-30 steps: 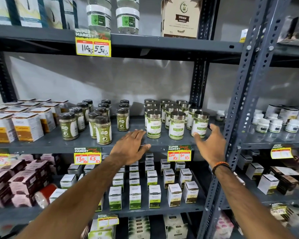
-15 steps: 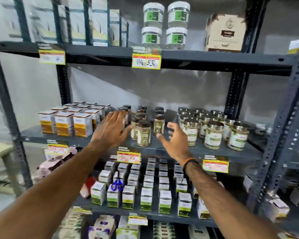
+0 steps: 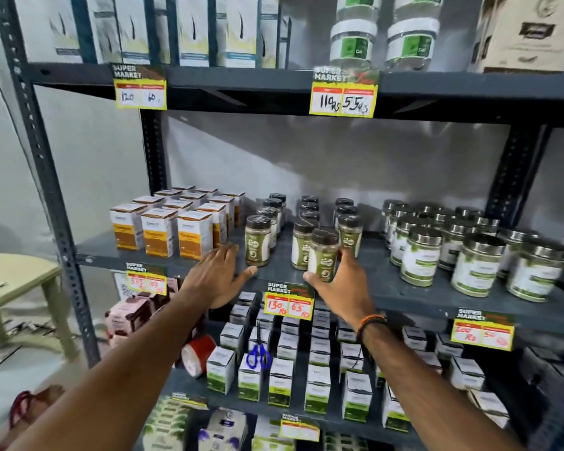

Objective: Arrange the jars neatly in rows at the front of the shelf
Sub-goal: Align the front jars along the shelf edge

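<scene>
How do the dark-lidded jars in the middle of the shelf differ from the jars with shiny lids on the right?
The dark-lidded jars are slim and tall with dark brown lids; the shiny-lidded jars are wider with metallic silver lids. The right hand holds one dark-lidded jar; no hand touches the shiny-lidded jars. Both kinds stand upright on the same shelf and carry green and white labels.

My two arms are bare, with no sleeves. On my right wrist I wear a bracelet of orange and black beads. It sits at the lower right of the frame.
</scene>
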